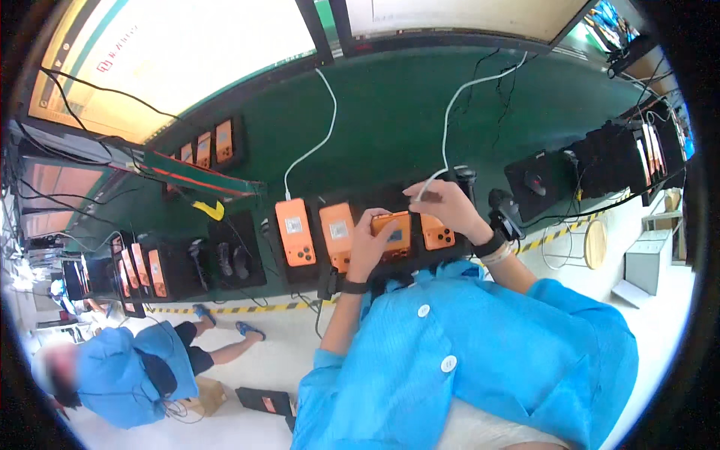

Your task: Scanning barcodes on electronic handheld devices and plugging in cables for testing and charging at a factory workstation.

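Observation:
My left hand (365, 247) is closed around an orange smartphone (403, 222), tilted on its side above the dark mat, thumb across its face. My right hand (454, 210) pinches the end of a white charging cable (447, 124) just above and right of that phone. The plug itself is hidden by my fingers, and the cable end looks apart from the phone. To the left lie two more orange phones, a plugged-in one (295, 236) and another beside my left hand (337, 229). A further orange phone (436, 232) lies below my right hand.
Large monitors (187, 67) line the far side of the green bench (375, 112). A second white cable (330, 127) hangs to the leftmost phone. More orange phones (224, 141) lie in a tray at far left. A mouse (534, 184) sits right; a seated person (127, 367) is lower left.

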A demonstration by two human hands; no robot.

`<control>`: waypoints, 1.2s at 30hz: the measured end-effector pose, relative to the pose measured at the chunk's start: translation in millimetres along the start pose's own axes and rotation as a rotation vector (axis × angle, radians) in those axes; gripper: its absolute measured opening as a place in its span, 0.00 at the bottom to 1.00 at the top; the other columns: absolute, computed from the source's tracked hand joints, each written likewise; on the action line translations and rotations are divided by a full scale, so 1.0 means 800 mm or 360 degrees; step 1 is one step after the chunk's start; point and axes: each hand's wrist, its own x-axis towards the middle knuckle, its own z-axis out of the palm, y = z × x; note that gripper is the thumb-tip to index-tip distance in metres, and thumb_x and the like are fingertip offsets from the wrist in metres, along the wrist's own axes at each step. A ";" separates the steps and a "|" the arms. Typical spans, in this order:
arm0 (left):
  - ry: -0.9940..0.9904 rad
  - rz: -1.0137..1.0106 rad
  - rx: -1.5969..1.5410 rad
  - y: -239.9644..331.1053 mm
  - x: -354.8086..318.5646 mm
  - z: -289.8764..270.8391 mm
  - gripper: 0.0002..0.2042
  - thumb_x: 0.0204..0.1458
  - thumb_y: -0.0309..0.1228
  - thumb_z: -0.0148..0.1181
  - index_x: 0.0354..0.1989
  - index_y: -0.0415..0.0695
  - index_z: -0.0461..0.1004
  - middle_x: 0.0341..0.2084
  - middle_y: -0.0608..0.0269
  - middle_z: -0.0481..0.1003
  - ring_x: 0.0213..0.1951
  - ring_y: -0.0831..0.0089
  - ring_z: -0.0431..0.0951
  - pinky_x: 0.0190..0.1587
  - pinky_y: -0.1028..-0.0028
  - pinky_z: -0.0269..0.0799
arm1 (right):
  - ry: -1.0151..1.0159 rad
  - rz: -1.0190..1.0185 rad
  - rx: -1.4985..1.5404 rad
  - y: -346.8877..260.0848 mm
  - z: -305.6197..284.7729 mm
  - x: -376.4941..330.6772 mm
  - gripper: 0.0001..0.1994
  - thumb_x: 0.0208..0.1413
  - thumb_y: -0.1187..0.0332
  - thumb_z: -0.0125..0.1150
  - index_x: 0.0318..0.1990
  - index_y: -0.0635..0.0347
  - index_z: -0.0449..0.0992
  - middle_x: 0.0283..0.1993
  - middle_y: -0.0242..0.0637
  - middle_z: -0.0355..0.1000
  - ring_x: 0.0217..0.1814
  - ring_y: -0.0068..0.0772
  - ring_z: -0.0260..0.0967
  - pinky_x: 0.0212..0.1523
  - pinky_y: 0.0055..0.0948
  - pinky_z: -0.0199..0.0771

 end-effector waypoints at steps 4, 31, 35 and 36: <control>-0.0071 -0.0003 -0.0206 0.002 -0.018 0.001 0.13 0.54 0.27 0.62 0.45 0.37 0.69 0.37 0.62 0.75 0.41 0.78 0.75 0.44 0.77 0.72 | -0.0186 -0.0013 0.0172 -0.018 0.028 0.004 0.10 0.55 0.71 0.63 0.44 0.66 0.79 0.42 0.36 0.77 0.44 0.25 0.74 0.46 0.26 0.74; 0.0749 -0.0074 -0.0089 -0.045 -0.073 -0.115 0.08 0.62 0.32 0.51 0.37 0.39 0.72 0.29 0.68 0.73 0.30 0.81 0.69 0.34 0.80 0.64 | 0.0200 -0.0359 -0.1191 0.038 0.060 0.112 0.13 0.50 0.66 0.59 0.41 0.63 0.78 0.42 0.48 0.73 0.48 0.50 0.69 0.49 0.43 0.71; 0.0935 -0.0080 -0.0149 -0.052 -0.113 -0.120 0.09 0.63 0.32 0.51 0.34 0.40 0.71 0.25 0.69 0.69 0.28 0.82 0.65 0.32 0.78 0.62 | 0.0018 -0.0676 -0.0927 0.011 0.152 0.134 0.14 0.52 0.62 0.60 0.40 0.64 0.77 0.42 0.49 0.73 0.49 0.50 0.69 0.49 0.41 0.71; 0.0938 -0.0069 -0.0258 -0.058 -0.121 -0.123 0.09 0.62 0.32 0.51 0.34 0.39 0.72 0.26 0.67 0.72 0.29 0.81 0.68 0.34 0.78 0.65 | -0.0208 -0.0441 -0.0632 0.015 0.184 0.149 0.17 0.52 0.60 0.60 0.41 0.66 0.76 0.43 0.50 0.73 0.48 0.51 0.69 0.49 0.42 0.70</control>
